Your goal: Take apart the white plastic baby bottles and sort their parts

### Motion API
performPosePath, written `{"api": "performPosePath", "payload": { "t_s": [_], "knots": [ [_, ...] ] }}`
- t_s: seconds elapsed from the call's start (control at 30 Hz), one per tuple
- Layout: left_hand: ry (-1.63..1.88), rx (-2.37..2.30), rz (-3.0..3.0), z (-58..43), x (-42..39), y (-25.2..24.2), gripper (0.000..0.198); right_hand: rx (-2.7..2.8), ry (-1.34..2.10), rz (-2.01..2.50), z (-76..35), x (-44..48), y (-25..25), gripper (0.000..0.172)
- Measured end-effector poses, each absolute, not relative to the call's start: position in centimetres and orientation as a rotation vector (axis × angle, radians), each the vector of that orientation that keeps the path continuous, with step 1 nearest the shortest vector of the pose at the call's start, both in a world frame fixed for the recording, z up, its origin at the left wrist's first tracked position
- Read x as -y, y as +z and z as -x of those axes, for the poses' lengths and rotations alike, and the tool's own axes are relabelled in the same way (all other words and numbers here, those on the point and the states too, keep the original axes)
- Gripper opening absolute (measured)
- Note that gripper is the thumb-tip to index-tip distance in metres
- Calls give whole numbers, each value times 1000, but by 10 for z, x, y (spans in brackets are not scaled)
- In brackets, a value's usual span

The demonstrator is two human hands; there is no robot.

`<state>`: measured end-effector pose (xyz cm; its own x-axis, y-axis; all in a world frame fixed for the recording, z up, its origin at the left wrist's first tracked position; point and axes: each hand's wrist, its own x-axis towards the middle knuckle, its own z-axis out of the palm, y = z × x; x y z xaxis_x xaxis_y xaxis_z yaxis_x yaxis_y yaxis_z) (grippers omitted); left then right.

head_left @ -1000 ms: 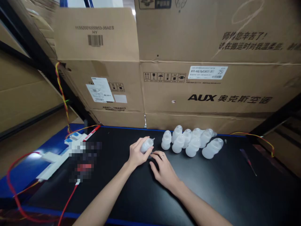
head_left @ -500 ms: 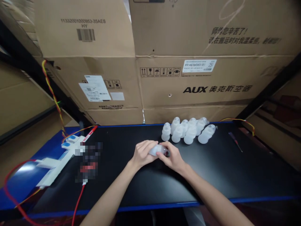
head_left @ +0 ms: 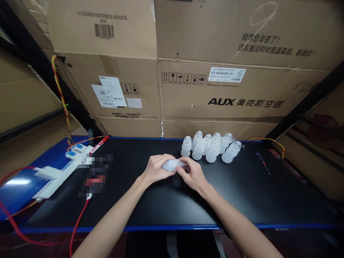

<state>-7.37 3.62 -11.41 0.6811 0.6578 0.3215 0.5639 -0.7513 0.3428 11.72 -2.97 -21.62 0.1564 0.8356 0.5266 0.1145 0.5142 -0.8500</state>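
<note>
A translucent white bottle with a clear, narrower cap end lies sideways between my hands above the black tabletop. My left hand is closed round its wide body. At the other end, my right hand pinches the clear tip between thumb and fingers; part of that tip is hidden. Just beyond my hands stands a group of several similar bottles, with rounded white bodies and clear domed tops. One bottle at the group's right side leans to the right.
A white power strip with red cables lies at the left, beside a pixelated dark-and-red object. A screwdriver rests at the right. Large cardboard boxes wall off the back, and black shelf posts flank both sides.
The whole view has shifted slightly. Both hands still hold the bottle, and more of its body and clear tip now shows between them. The standing bottles stay in place.
</note>
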Motion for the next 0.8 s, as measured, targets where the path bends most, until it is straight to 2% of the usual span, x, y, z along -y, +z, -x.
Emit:
{"api": "performPosePath", "payload": {
  "t_s": [0.07, 0.2, 0.33, 0.43, 0.53, 0.63, 0.8],
  "knots": [
    [635, -992, -2752, 75, -38, -114, 32, 1348, 594, 896, -119, 26, -218, 23],
    [562, -1054, -2779, 80, -43, -109, 35, 1451, 509, 703, -131, 19, -214, 38],
    [495, -1060, -2811, 83, -45, -108, 34, 1472, 612, 614, -132, 16, -214, 30],
    [553, -970, -2917, 84, -46, -110, 34, 1341, 717, 684, -125, 15, -217, 39],
    [655, -852, -3081, 85, -48, -112, 31, 1308, 746, 809, -119, 14, -222, 30],
    [717, -787, -3171, 86, -49, -112, 29, 1385, 595, 771, -120, 13, -224, 21],
    [757, -766, -3154, 82, -46, -110, 31, 1477, 347, 702, -124, 10, -223, 21]
  ]
}}
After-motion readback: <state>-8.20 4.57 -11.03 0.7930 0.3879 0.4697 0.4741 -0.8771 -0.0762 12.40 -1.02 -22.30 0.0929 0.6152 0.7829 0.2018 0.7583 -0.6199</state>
